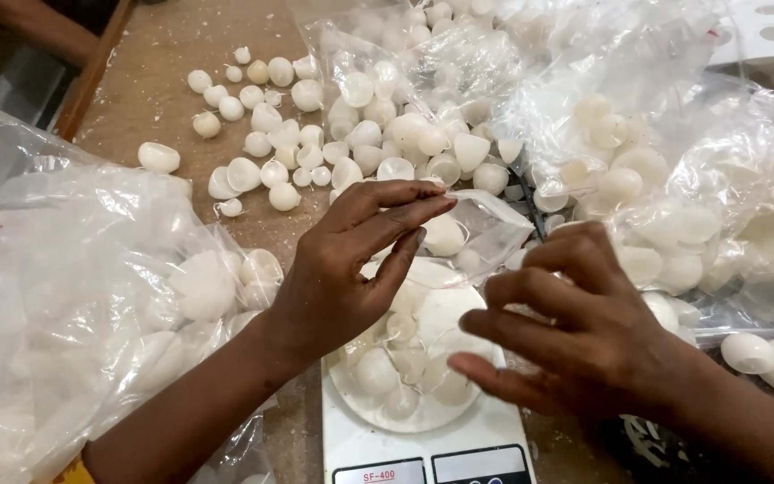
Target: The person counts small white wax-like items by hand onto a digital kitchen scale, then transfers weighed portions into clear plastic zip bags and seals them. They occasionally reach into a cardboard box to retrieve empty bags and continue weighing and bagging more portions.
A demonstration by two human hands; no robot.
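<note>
My left hand (pixel 351 264) pinches the top edge of a small clear plastic bag (pixel 481 235) that holds several white shells. The bag rests on the round white pan of a small digital scale (pixel 427 430). My right hand (pixel 571 327) grips the bag's other side, fingers curled, just above the scale. More shells from the bag lie on the pan under my hands.
Loose white shells (pixel 266 134) are scattered on the brown tabletop at the back. Large clear bags of shells lie at the left (pixel 73 296) and at the right (pixel 692 188). Two bigger shells (pixel 768 358) sit at the right edge.
</note>
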